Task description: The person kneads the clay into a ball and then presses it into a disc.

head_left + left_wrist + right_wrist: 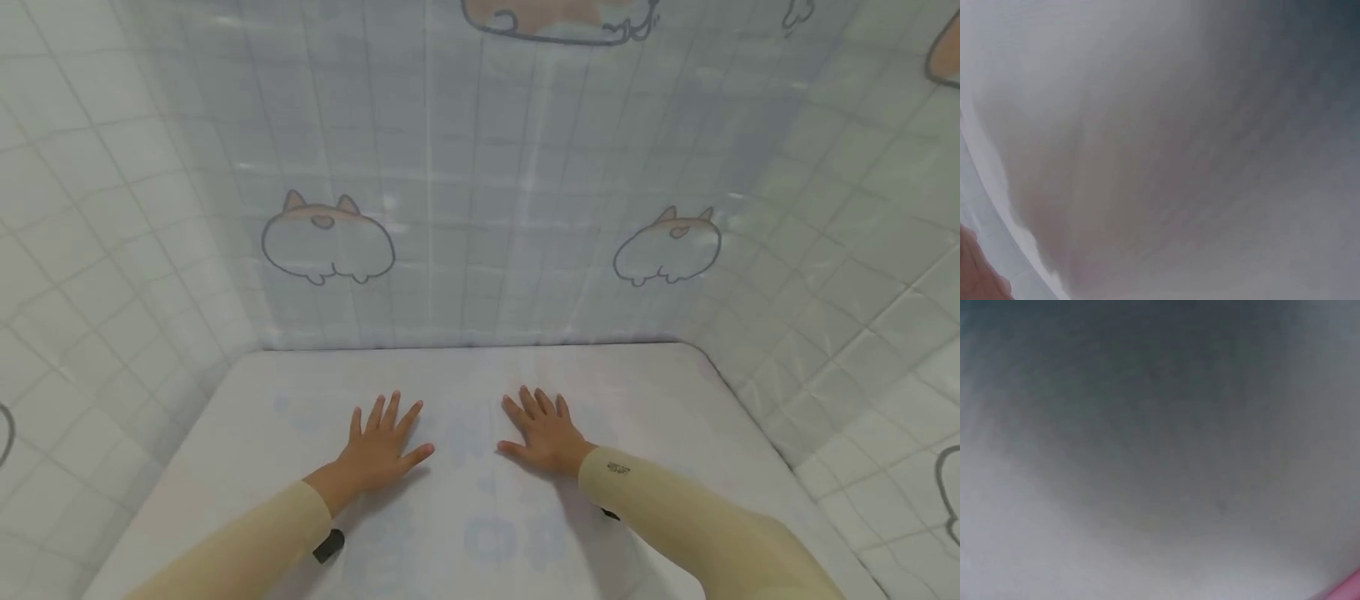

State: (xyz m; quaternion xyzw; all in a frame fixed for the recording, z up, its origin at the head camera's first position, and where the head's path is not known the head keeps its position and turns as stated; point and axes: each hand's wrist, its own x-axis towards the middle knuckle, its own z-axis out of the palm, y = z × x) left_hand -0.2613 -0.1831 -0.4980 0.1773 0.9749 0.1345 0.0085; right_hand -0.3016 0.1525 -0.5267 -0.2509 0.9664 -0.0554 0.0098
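Note:
Both hands lie palm down with spread fingers on a white table surface (pixel 465 375) in the head view. The left hand (pixel 375 454) is left of the middle, its thumb pointing right and its fingers toward the back wall. Right of the middle rests the right hand (pixel 547 437), thumb pointing left. Neither hand holds anything. In the left wrist view, a bit of the left hand (pixel 979 269) shows at the lower left corner beside a blurred, shaded pale surface. The right wrist view is mostly dark blurred shadow, with a pink sliver at its lower right corner.
A pale sheet with grid lines and corgi drawings (pixel 327 242) hangs behind the table and along both sides. Faint bluish print (pixel 491 537) marks the tabletop. Light yellow sleeves (pixel 667 508) cover the forearms, and a small black device (pixel 328 546) sits under the left wrist.

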